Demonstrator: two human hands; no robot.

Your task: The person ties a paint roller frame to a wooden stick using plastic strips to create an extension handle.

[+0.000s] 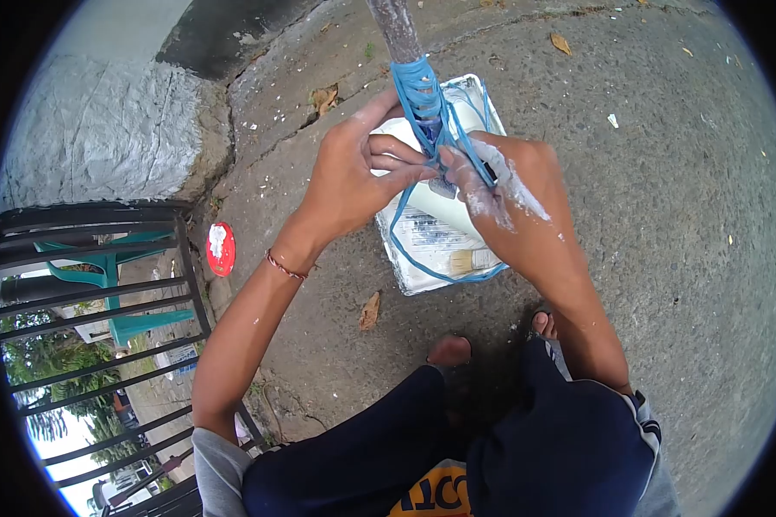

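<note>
Blue plastic string (416,84) is wound in many turns around the lower end of a worn pole (397,30). My left hand (349,168) is closed at the left of the binding, its thumb and fingertips pinching the string. On the other side my right hand (519,185), smeared with white paint, also pinches the string, and a small dark piece shows by its fingers. Under the hands is a white rounded thing (440,203), perhaps a paint roller, partly hidden. A loose length of string loops down over the white paint tray (414,280).
A paintbrush (474,260) with pale bristles lies in the tray. On the concrete at left is a red lid (220,250) with white paint. Dry leaves (370,311) are scattered about. A black metal gate (95,293) and a rough wall (103,129) border the left side.
</note>
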